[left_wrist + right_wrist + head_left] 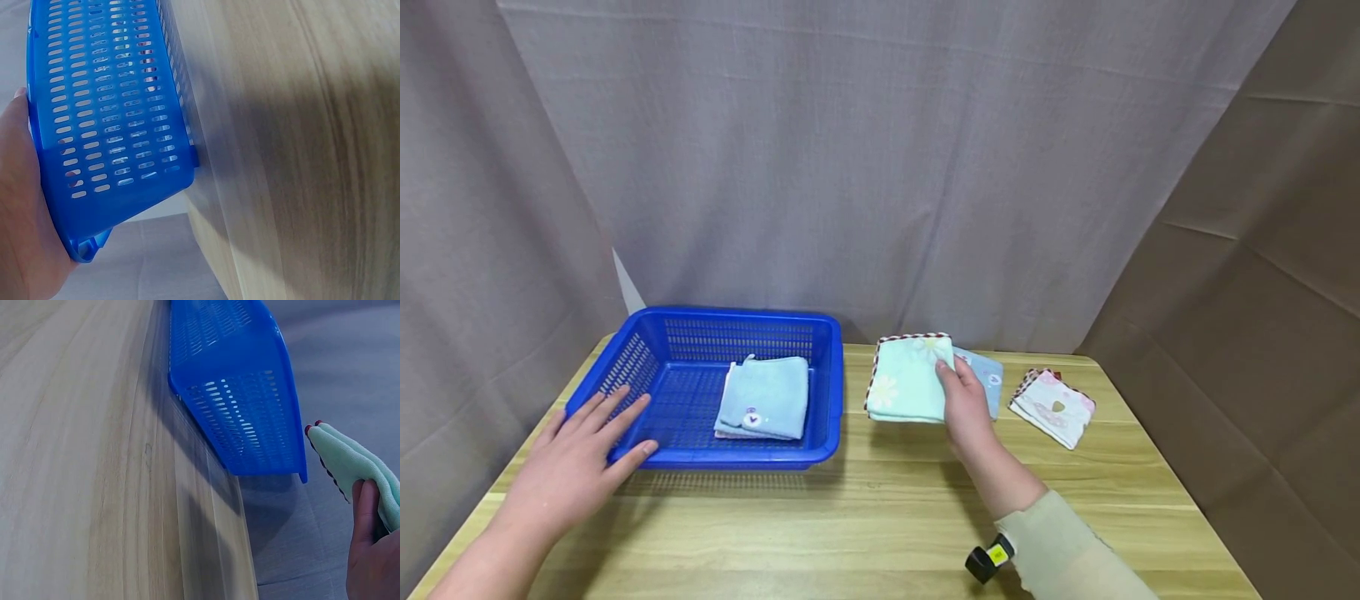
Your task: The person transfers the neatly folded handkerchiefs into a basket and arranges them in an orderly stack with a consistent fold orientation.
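Observation:
A folded mint-green towel [910,387] with white flowers and a red-and-white edge is pinched in my right hand [967,408], above the table and right of the basket. The right wrist view shows the towel's [350,459] folded layers between thumb and fingers. My left hand [576,454] rests with spread, straight fingers on the front left corner of the blue plastic basket [722,457]. Inside that basket, toward its right side, lies a folded light blue towel [763,398], with a pinkish edge showing beneath it. Another blue towel [991,379] is partly hidden behind my right hand.
At the right of the wooden table [880,533] lies a folded white towel [1054,408] with pink patches and a checked edge. A grey curtain [850,167] hangs behind the table, and a brown cloth [1247,317] stands along the right side.

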Action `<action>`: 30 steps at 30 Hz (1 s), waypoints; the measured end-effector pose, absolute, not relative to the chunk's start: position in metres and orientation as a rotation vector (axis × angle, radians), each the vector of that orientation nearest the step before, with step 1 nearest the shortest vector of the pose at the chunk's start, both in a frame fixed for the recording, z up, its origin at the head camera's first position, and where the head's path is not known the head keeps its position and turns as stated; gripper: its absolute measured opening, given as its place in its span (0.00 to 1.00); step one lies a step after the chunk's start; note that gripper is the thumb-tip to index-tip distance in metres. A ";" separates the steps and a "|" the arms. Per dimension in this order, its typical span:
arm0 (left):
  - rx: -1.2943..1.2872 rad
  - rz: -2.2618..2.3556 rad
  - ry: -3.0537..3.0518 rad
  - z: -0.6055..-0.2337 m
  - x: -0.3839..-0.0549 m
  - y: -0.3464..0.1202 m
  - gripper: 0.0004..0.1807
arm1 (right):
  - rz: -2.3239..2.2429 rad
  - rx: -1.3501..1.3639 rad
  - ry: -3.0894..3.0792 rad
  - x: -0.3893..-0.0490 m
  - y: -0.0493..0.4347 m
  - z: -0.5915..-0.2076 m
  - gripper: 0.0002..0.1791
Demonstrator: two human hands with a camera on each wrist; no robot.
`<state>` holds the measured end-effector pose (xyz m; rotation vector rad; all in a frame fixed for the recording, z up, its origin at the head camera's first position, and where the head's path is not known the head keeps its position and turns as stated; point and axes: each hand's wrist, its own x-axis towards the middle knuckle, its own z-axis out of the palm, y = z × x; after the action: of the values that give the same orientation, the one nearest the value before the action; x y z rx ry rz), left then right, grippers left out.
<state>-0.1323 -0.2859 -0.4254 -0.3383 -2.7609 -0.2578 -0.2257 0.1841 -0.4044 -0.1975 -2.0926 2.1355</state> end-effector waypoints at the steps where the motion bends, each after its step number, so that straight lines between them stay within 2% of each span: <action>1: -0.338 -0.257 -2.760 -0.425 -0.132 -0.286 0.36 | 2.147 -0.199 -2.081 -0.226 0.183 -0.404 0.24; 30: -0.331 -0.254 -2.757 -0.425 -0.132 -0.284 0.36 | 2.430 -0.182 -1.899 -0.229 0.148 -0.393 0.26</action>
<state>-0.1321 -0.2845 -0.4248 -0.3315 -2.7571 -0.2538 -0.2286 0.1479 -0.3932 -0.1817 -1.8994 2.4304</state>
